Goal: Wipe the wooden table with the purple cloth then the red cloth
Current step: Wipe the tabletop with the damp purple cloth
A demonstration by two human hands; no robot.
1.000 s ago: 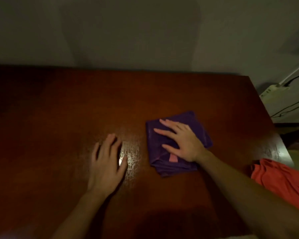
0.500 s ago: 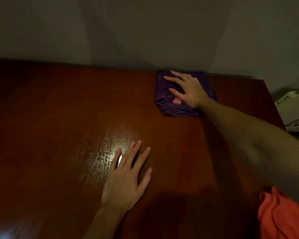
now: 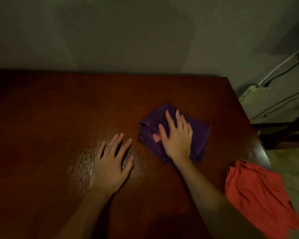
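On wooden table (image 3: 59, 118): right hand (image 3: 177, 140) fingers spread flat on purple cloth (image 3: 199, 140); no readable writing

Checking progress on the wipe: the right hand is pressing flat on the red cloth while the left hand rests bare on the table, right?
Not quite. The head view shows the right hand pressing the purple cloth; the red cloth lies untouched at the table edge. The left hand does rest bare.

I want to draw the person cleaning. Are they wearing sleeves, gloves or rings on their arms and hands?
No. Both forearms are bare with no sleeves in view. The left hand and right hand have no gloves, and no rings, watch or bracelets show in this dim picture. The fingernails look short and plain.
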